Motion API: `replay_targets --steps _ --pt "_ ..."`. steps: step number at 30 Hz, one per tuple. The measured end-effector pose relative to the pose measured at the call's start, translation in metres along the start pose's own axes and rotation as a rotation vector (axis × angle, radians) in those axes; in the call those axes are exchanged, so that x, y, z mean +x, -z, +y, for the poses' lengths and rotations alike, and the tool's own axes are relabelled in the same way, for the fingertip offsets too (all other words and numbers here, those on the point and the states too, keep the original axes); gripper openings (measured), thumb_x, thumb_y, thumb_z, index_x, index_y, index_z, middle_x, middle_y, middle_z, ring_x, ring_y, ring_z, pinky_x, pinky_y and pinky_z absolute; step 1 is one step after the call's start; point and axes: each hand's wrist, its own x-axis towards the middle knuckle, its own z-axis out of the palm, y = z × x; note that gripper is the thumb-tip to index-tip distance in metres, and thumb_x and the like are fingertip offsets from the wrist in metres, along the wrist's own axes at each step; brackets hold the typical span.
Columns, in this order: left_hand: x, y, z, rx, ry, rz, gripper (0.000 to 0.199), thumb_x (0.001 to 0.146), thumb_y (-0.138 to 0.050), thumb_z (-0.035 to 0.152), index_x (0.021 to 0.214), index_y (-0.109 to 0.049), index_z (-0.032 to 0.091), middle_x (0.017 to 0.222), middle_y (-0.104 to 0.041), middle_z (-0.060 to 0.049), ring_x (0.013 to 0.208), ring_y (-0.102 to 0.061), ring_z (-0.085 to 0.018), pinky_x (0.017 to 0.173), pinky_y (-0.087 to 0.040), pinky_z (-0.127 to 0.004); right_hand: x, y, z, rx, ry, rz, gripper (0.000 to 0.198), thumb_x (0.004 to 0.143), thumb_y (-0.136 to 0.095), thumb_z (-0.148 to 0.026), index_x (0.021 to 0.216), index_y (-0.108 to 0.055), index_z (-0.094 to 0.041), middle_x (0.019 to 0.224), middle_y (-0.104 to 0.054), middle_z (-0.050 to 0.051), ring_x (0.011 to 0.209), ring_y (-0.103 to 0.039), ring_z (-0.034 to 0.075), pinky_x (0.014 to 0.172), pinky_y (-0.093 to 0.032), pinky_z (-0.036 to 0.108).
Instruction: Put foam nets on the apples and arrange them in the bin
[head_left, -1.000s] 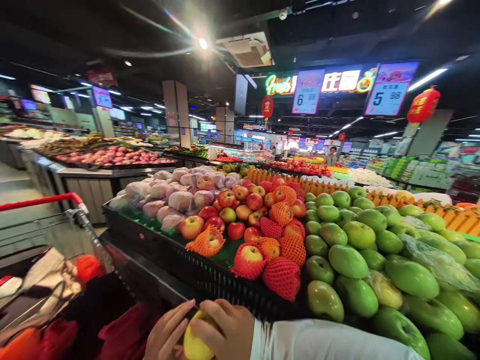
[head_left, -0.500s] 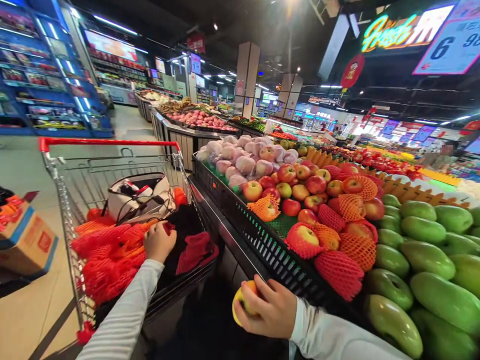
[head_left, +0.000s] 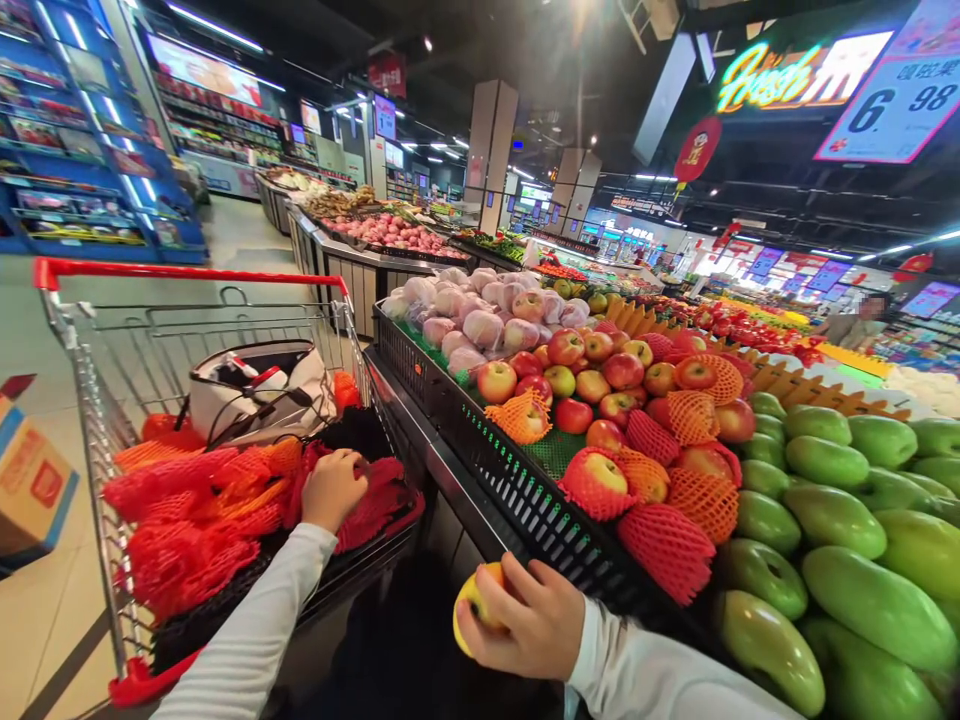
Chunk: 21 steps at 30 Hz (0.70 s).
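My right hand [head_left: 529, 620] grips a yellow-red apple [head_left: 480, 605] in front of the display, its fingers wrapped over the right side of the fruit. Over the shopping cart, my left hand [head_left: 335, 490] is closed, with dark red foam netting at its fingertips; the fingers partly hide the hold. Red foam fruit nets [head_left: 375, 510] lie beside and beneath this hand. A heap of red and orange foam nets [head_left: 187, 500] fills the cart's left part. Loose and net-wrapped apples [head_left: 596, 480] lie in the black crate [head_left: 517, 480] beyond my right hand.
The cart's red handle bar [head_left: 187, 272] is at its far end, and a beige bag [head_left: 262, 390] sits inside. Green mangoes [head_left: 840, 510] lie on the right. Bagged fruit [head_left: 480, 320] fills the crate's far end. A cardboard box [head_left: 34, 485] stands left of the cart.
My left hand has moved slightly right and down over the nets, and the red netting around it has shifted. My right hand still holds the apple. The view has turned slightly.
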Motion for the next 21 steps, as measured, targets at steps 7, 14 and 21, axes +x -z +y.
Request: replay_targets --steps 7,14,21 --pt "-0.010 0.035 0.031 -0.326 0.231 0.362 0.039 0.094 -0.035 0.044 0.111 -0.056 0.015 0.091 -0.068 -0.014 0.079 -0.066 -0.031 0.067 -0.047 -0.038 0.001 0.000 0.003 -0.020 -0.018 -0.021 0.025 0.088 -0.058 -0.021 0.105 -0.074 -0.013 0.098 -0.067 0.004 0.077 -0.065 0.020 0.047 -0.039 0.032" --pt "-0.042 0.041 0.076 -1.181 -0.146 -0.197 0.036 0.073 -0.071 0.051 0.086 -0.061 0.019 0.083 -0.068 -0.005 0.081 -0.065 -0.024 0.076 -0.056 -0.034 -0.002 -0.005 -0.002 -0.113 -0.186 -0.150 0.024 0.075 -0.072 -0.025 0.097 -0.067 -0.018 0.126 -0.070 0.008 0.065 -0.056 0.016 0.042 -0.034 0.030" --pt "-0.078 0.030 0.103 -1.311 -0.082 -0.507 0.056 0.049 -0.091 0.054 0.092 -0.076 0.021 0.102 -0.077 -0.011 0.099 -0.071 -0.032 0.091 -0.060 -0.043 -0.002 -0.007 0.003 0.069 -0.315 -0.688 0.098 0.049 -0.088 -0.065 0.126 -0.055 -0.012 0.147 -0.053 0.020 0.084 -0.062 0.023 0.049 -0.048 0.035"
